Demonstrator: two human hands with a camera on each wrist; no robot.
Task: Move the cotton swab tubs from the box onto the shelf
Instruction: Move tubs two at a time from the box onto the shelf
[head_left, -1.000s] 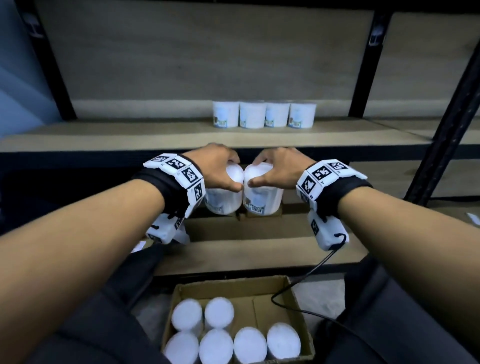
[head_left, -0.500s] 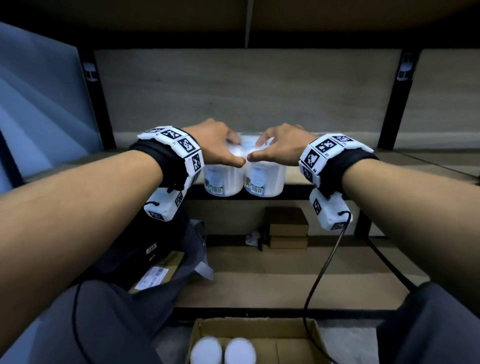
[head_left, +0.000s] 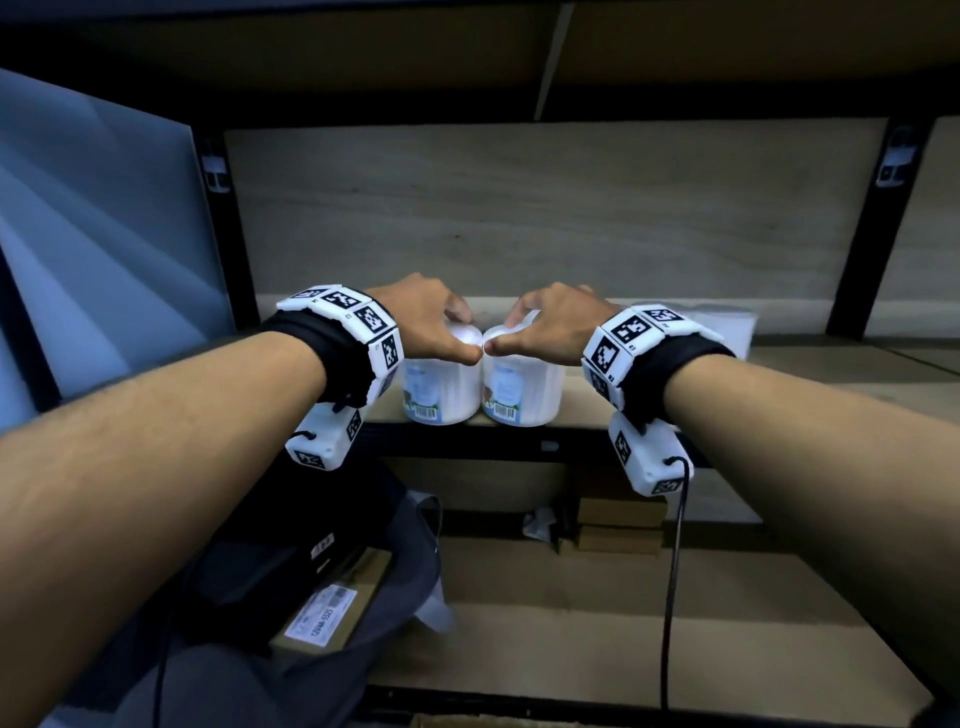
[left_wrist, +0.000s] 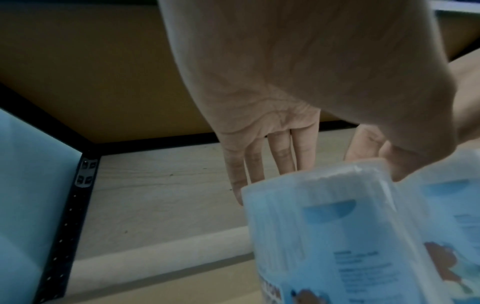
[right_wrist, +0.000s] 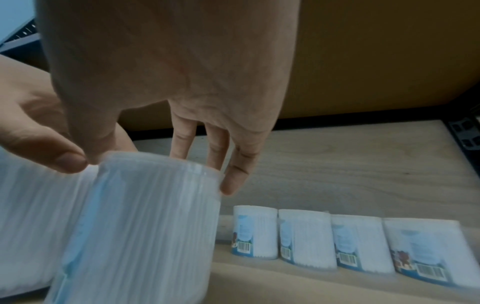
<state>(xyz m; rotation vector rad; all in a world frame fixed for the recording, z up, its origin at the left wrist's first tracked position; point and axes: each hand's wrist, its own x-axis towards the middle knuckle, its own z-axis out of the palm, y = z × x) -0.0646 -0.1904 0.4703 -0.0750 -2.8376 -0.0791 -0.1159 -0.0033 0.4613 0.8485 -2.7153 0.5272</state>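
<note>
Both forearms extended forward, roughly parallel, palms down. Left hand (head_left: 434, 327) and right hand (head_left: 545, 327) side by side, thumb tips nearly touching at centre. Each hand's fingers (left_wrist: 283, 156) curl down from above, thumb opposing, in a top grip.

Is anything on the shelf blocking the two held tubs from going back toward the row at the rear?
Nothing visible. The left tub and right tub are at the shelf front edge; bare board lies behind, and the row of tubs stands rear right.
</note>
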